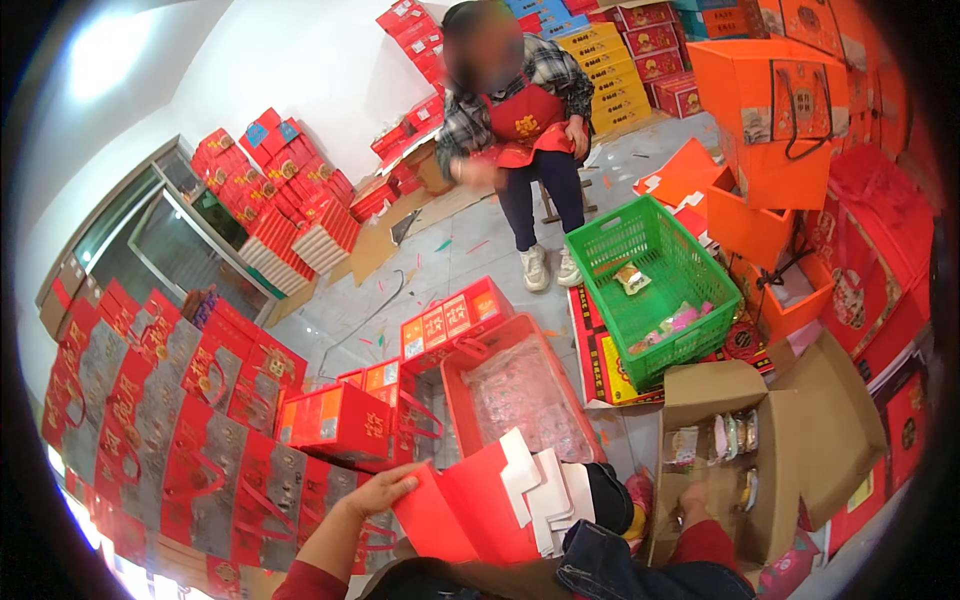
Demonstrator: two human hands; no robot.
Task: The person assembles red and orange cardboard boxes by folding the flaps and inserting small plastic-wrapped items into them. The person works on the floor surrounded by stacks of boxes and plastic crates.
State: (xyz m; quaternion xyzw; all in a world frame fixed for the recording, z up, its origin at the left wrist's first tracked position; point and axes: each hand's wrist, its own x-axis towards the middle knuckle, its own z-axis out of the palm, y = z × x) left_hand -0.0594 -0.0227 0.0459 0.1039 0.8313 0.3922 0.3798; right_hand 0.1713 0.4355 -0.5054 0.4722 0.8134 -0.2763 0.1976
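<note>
My left hand [385,490] grips the left edge of a red folded carton [465,510], thumb on top. The carton lies over my lap, and white cardboard flaps [545,490] stick out at its right side. My right hand [692,500] reaches into an open brown cardboard box [715,380] at my right; its fingers are blurred and I cannot make out anything in them. Several small wrapped packets [735,437] lie in the box, just beyond and beside that hand.
Before me sits a shallow red crate [555,375] with a plastic liner. A green basket [650,290] holds a few packets. Red gift bags [200,450] crowd the left; orange bags [770,120] stand at right. A co-worker in a red apron [520,118] sits opposite.
</note>
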